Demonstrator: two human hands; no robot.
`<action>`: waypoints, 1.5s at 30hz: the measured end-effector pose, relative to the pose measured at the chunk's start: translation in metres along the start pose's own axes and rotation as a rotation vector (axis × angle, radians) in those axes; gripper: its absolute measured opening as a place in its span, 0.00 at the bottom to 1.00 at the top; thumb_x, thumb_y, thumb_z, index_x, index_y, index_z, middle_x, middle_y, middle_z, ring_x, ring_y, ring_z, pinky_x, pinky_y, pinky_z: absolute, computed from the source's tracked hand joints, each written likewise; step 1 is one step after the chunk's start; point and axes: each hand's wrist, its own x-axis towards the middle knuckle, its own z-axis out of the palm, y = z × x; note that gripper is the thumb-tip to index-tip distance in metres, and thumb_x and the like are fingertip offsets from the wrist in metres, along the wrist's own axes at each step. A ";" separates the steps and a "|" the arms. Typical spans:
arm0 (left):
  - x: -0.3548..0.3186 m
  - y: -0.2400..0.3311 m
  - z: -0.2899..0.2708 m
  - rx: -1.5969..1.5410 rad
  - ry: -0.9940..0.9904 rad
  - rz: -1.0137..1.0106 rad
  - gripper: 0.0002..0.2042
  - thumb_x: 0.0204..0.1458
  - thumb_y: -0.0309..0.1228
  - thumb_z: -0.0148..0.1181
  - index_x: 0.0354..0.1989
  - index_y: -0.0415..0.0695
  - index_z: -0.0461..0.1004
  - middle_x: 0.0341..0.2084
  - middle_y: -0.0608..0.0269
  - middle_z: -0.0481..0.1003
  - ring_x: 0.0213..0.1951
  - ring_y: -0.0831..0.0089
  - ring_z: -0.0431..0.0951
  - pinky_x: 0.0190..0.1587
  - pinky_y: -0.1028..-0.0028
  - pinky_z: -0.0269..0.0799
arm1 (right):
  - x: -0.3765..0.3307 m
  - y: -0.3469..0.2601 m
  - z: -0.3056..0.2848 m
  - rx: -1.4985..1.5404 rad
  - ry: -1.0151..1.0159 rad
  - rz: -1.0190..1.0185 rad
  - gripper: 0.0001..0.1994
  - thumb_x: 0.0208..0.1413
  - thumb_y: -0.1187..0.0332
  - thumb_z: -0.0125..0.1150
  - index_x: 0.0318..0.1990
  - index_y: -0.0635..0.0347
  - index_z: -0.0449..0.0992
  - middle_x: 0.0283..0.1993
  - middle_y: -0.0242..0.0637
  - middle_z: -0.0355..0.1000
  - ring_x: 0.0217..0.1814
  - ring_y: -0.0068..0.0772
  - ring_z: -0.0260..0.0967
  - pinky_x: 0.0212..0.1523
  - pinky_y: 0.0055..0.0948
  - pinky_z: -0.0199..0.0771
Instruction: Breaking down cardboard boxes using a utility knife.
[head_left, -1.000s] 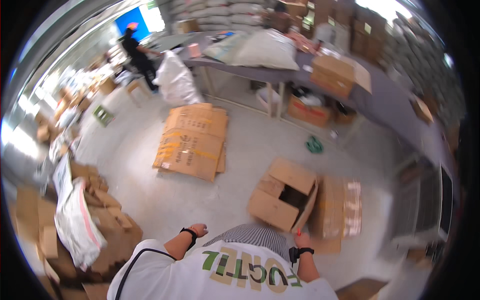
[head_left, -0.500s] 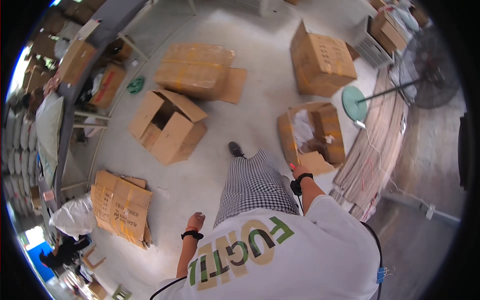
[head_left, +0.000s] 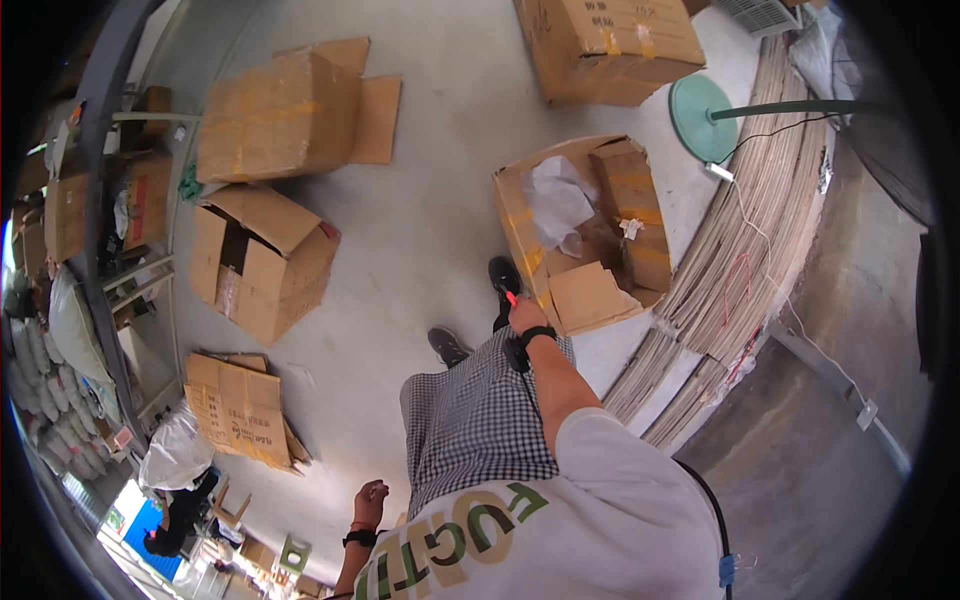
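My right hand [head_left: 526, 318] is closed around a small red object [head_left: 511, 298], only the end of which sticks out; its kind does not show. Just beyond that hand stands an open cardboard box [head_left: 512, 225], with crumpled white plastic sheet [head_left: 556, 200] inside and a flap [head_left: 592, 294] folded toward me. Whether the hand touches the box I cannot tell. Low beside my body hangs my left hand [head_left: 370, 503], its fingers curled. Something pale may be at its fingertips, too small to make out.
On the left stand an open carton [head_left: 290, 290], a large taped carton [head_left: 270, 120] and flattened cardboard [head_left: 235, 405], beside a rack [head_left: 98, 230]. Another carton [head_left: 630, 50], a green fan base [head_left: 697, 118], stacked cardboard strips [head_left: 740, 230] and a white cable [head_left: 785, 290] lie right.
My view has moved forward and turned, bringing the open box closer. The right arm now reaches further out ahead, still with the red object. Both shoes now show.
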 end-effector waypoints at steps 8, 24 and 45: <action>-0.035 0.097 0.069 0.145 0.001 -0.137 0.15 0.54 0.31 0.53 0.45 0.33 0.69 0.33 0.55 0.76 0.37 0.72 0.76 0.42 0.76 0.70 | 0.143 -0.010 0.014 -0.306 0.023 -0.168 0.16 0.51 0.63 0.47 0.43 0.59 0.75 0.58 0.60 0.56 0.64 0.60 0.47 0.59 0.45 0.55; -0.021 0.111 0.060 -0.030 0.030 -0.141 0.16 0.55 0.36 0.51 0.44 0.35 0.71 0.33 0.57 0.77 0.38 0.71 0.76 0.44 0.75 0.69 | 0.119 -0.063 -0.114 0.213 0.559 -0.330 0.11 0.48 0.66 0.54 0.24 0.68 0.73 0.24 0.52 0.69 0.31 0.57 0.68 0.32 0.45 0.66; 0.180 0.172 -0.236 -1.874 -0.273 -0.115 0.49 0.45 0.71 0.29 0.65 0.40 0.37 0.63 0.39 0.41 0.64 0.47 0.44 0.62 0.49 0.42 | -0.230 -0.684 -0.144 0.709 0.213 -1.663 0.13 0.55 0.67 0.50 0.46 0.65 0.65 0.48 0.44 0.66 0.51 0.36 0.64 0.52 0.38 0.65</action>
